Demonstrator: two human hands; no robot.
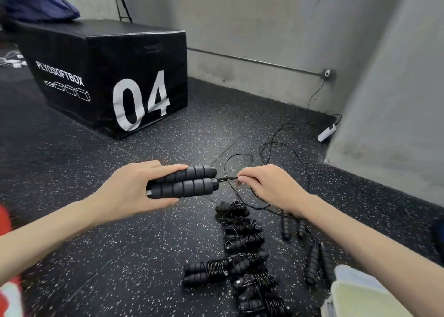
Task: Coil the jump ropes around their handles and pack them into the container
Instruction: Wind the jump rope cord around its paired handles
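Observation:
My left hand (129, 192) grips two black foam jump-rope handles (189, 183) side by side, pointing right. My right hand (271, 187) pinches the thin black rope (228, 179) just where it leaves the handles. The rest of that rope (283, 148) lies in loose loops on the floor beyond my right hand. Several coiled jump ropes (242, 240) lie in a row on the floor below my hands. Two uncoiled pairs of handles (317, 261) lie to their right. A pale container (355, 292) shows at the bottom right corner, partly cut off.
A black plyo soft box marked 04 (108, 76) stands on the speckled rubber floor (96, 256) at the back left. Grey walls (264, 40) close the back and right. A white power strip (326, 131) with a cable lies by the wall corner.

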